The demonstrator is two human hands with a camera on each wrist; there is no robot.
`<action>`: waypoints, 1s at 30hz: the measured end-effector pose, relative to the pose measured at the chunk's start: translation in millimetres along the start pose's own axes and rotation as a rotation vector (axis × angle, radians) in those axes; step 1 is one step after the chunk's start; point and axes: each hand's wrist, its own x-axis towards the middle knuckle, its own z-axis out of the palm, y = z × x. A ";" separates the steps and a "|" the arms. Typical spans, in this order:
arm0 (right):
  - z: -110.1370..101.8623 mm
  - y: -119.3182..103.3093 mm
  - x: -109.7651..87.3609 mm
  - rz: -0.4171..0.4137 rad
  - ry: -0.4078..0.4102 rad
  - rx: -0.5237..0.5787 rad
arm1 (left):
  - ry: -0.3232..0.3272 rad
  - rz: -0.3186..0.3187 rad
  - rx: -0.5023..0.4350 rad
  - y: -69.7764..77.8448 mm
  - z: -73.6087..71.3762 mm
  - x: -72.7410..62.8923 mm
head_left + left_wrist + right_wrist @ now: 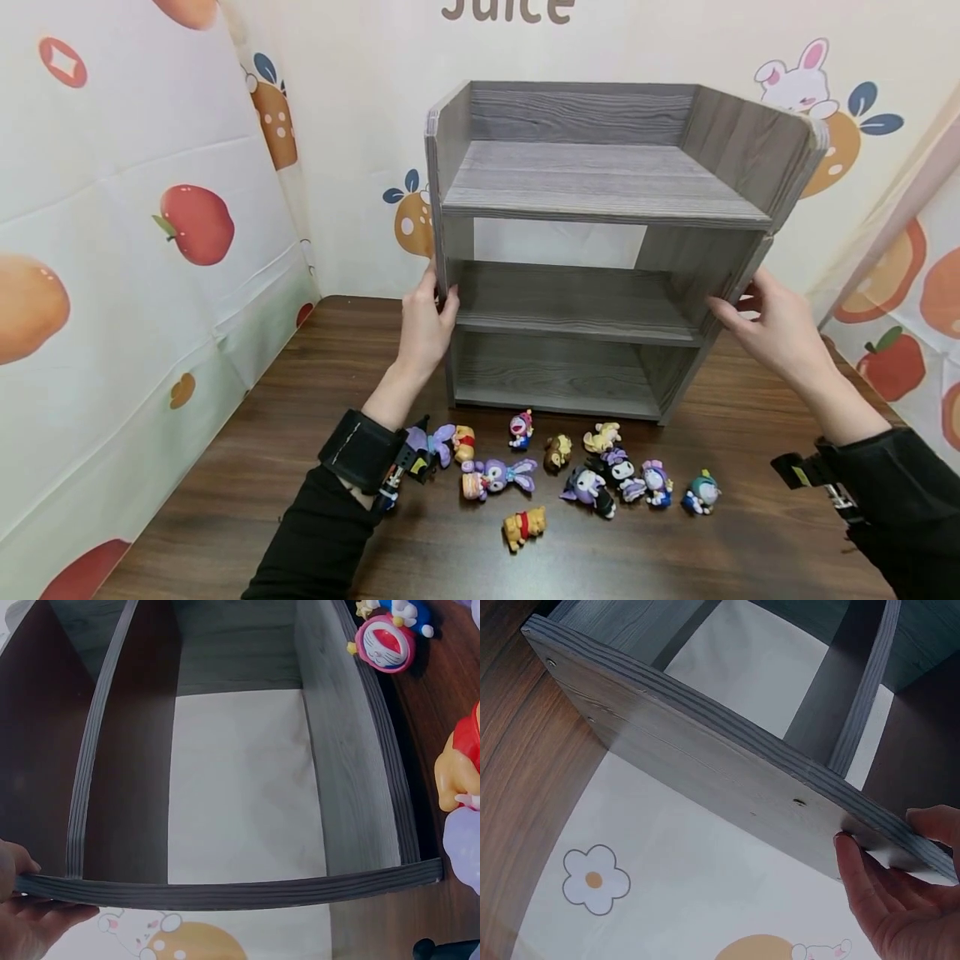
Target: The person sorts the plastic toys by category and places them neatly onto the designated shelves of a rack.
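- Shelf, grey with a wood grain, is upright between the two hands in the head view.
- Left hand grips the side panel next to it, thumb at the front edge.
- Right hand grips the opposite panel, thumb also at the front edge.
- Small toys lie on the table between the wrists; a yellow bear in red is nearest the person.
- Left wrist view: left-hand fingers wrap the panel's edge; a pink-rimmed toy is across the shelf from them, beside its base.
- Right wrist view: right-hand fingertips press the panel's outer face, thumb opposite; flower-printed cloth shows beyond those fingers.
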 end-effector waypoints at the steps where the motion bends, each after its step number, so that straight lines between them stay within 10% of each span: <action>1: -1.3 -0.6 -1.5 0.001 0.000 -0.011 | 0.002 0.002 0.001 -0.2 0.0 0.2; 16: 2.4 -5.3 -55.8 0.000 -0.002 -0.071 | 0.003 0.014 0.005 -1.1 -0.4 -0.6; 30: 42.6 1.6 -99.6 -0.041 -0.239 -0.018 | 0.014 0.034 0.010 -4.6 0.3 -1.2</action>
